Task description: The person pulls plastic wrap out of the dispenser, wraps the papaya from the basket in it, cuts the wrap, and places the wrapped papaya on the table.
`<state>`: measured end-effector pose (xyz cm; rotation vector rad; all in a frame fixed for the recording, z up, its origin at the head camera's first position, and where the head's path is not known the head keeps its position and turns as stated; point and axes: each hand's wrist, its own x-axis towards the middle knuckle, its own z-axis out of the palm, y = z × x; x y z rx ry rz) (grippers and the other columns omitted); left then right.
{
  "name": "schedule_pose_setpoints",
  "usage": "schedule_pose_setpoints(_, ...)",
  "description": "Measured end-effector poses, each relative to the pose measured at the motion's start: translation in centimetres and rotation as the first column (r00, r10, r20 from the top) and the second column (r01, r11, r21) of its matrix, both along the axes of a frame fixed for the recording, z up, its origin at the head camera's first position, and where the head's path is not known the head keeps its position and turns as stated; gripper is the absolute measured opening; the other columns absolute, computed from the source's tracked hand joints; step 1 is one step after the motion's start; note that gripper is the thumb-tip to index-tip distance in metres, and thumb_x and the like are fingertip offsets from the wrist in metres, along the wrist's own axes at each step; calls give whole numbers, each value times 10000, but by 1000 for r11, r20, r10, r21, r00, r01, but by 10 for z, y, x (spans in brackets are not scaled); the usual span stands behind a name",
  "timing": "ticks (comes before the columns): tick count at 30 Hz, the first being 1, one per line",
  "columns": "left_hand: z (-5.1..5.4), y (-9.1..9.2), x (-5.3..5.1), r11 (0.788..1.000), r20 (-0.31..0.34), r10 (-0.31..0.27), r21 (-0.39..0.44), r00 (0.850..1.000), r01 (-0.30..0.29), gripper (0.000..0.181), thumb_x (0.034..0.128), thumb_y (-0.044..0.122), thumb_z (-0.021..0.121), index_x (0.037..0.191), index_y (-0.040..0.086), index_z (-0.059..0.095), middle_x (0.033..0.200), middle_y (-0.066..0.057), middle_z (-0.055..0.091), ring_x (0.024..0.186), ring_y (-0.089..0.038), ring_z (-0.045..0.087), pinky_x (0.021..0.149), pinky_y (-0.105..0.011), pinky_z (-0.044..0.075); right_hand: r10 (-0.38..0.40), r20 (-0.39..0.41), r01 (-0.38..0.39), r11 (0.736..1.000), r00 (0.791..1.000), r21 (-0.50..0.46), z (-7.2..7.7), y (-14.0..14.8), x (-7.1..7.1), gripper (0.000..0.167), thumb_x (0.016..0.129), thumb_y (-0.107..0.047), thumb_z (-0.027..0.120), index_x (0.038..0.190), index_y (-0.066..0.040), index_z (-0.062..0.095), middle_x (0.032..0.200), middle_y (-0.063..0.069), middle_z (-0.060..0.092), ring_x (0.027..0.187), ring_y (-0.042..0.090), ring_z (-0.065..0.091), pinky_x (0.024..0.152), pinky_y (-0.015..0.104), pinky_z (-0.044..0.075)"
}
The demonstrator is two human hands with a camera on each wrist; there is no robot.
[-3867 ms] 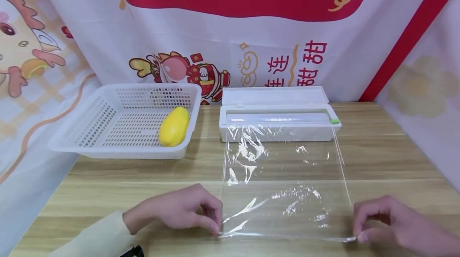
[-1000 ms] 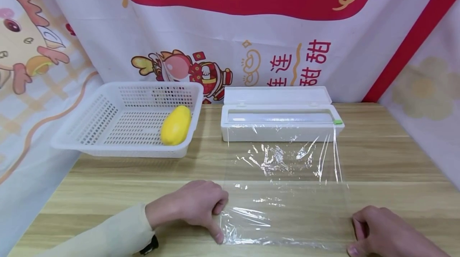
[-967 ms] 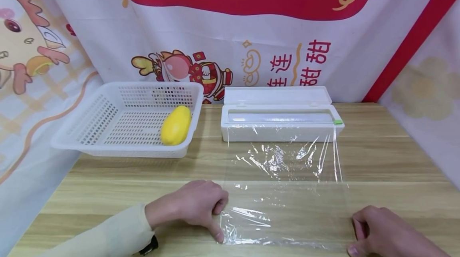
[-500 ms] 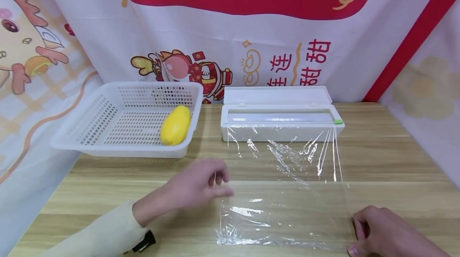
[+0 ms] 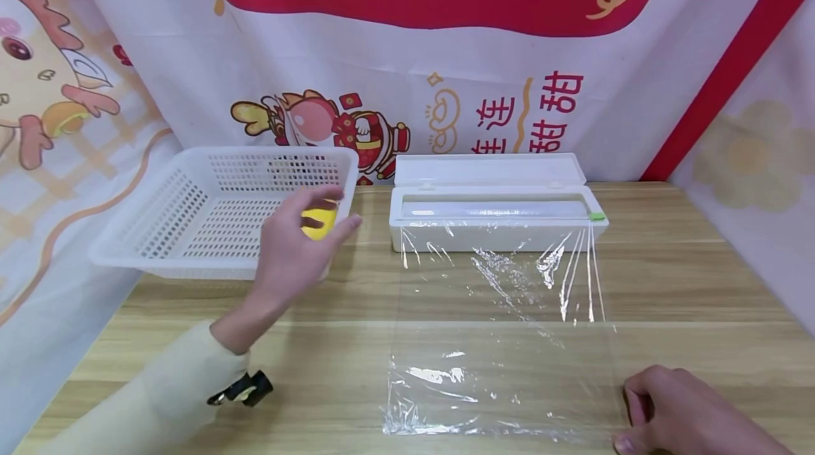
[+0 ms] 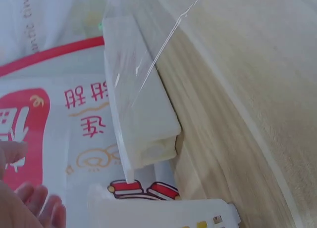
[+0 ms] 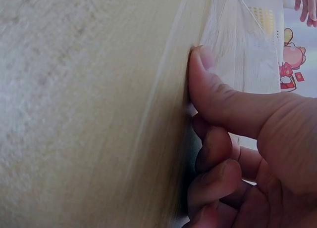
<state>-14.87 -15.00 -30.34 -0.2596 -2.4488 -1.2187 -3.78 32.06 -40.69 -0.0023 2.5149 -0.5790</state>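
Note:
My left hand (image 5: 296,246) is over the right end of a white plastic basket (image 5: 229,272), fingers spread and bent around a yellow mango-like fruit (image 5: 321,218). Part of the fruit is hidden behind the hand, and contact cannot be told. In the left wrist view, the hand's fingers (image 6: 37,201) show apart. My right hand (image 5: 684,409) stays at the near right corner of a sheet of cling film (image 5: 503,363). Its thumb (image 7: 205,74) presses there against the table while its other fingers curl. The film runs back to an opened white dispenser (image 5: 496,237).
The dispenser's raised lid (image 5: 490,170) stands before a printed cloth backdrop (image 5: 356,52). A green slider (image 5: 596,216) sits at its right end. Wood-grain table (image 5: 344,370) lies between the basket and the film. A black item (image 5: 245,389) is on the left cuff.
The left hand has let go of the film's near left corner and moved up and left to the fruit in the basket. The film lies flat. The right hand has hardly moved lately.

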Motion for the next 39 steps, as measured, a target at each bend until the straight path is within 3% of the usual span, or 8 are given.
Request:
schedule_pose_setpoints(3, 4, -8, -8, 991, 76, 116, 62, 990, -121, 531, 970, 337, 793, 1435, 145, 626, 1433, -41, 670, 1321, -249, 621, 1041, -472, 556, 6, -12, -6, 1000, 1000, -9, -1, 1, 1, 449, 761, -477, 913, 741, -169, 586, 674, -16, 549, 705, 176, 512, 630, 261, 356)
schedule_pose_setpoints(6, 7, -17, -16, 969, 157, 199, 116, 967, -218, 590, 974, 374, 780, 1502, 203, 578, 1510, 6, 627, 1361, -225, 596, 1086, -446, 535, 14, -25, -14, 1000, 1000, -11, -2, 2, 1, 452, 763, -483, 910, 737, -172, 583, 673, -20, 543, 700, 169, 509, 633, 259, 359)
schedule_pose_setpoints(10, 8, -26, -26, 946, 273, 242, 145, 931, -288, 672, 984, 420, 753, 1578, 249, 489, 1607, 45, 542, 1444, -224, 542, 1165, -459, 497, 10, -20, -10, 1000, 1000, -11, -2, 2, 1, 453, 762, -486, 909, 737, -171, 584, 676, -18, 544, 705, 168, 510, 640, 262, 364)
schedule_pose_setpoints(15, 5, -34, -38, 947, 392, 233, 115, 890, -298, 753, 990, 403, 745, 1637, 245, 393, 1690, 18, 431, 1537, -271, 439, 1236, -494, 434, -7, 0, 7, 1000, 1000, -16, -3, 3, 0, 456, 759, -488, 910, 741, -164, 590, 680, -14, 550, 714, 174, 515, 644, 267, 366)
schedule_pose_setpoints(21, 0, -41, -53, 955, 523, 217, 62, 824, -291, 858, 991, 370, 746, 1691, 239, 267, 1757, -35, 301, 1584, -339, 362, 1263, -541, 388, 65, -62, -66, 998, 996, -14, -5, 8, 1, 446, 769, -508, 900, 728, -198, 581, 667, -46, 538, 649, 114, 484, 613, 246, 348)
schedule_pose_setpoints(28, -9, -50, -70, 952, 592, 203, 67, 780, -299, 901, 995, 305, 749, 1704, 186, 207, 1779, -61, 239, 1582, -359, 339, 1297, -530, 335, 43, -35, -43, 999, 998, -22, -6, 7, 0, 452, 767, -502, 903, 735, -184, 583, 676, -35, 545, 676, 141, 500, 630, 250, 357)
schedule_pose_setpoints(32, -13, -55, -77, 952, 643, 188, 67, 743, -299, 929, 986, 297, 757, 1707, 163, 186, 1785, -82, 213, 1568, -369, 341, 1305, -537, 317, 56, -44, -57, 998, 997, -23, -5, 7, 0, 451, 772, -498, 901, 732, -186, 578, 673, -40, 538, 669, 129, 493, 630, 245, 356)
schedule_pose_setpoints(39, -16, -61, -85, 963, 708, 139, 66, 692, -261, 983, 970, 333, 772, 1711, 148, 154, 1792, -94, 179, 1559, -369, 328, 1318, -550, 278, 81, -66, -83, 996, 995, -32, -1, 5, 2, 426, 799, -452, 898, 727, -190, 570, 673, -56, 516, 643, 95, 468, 611, 238, 347)
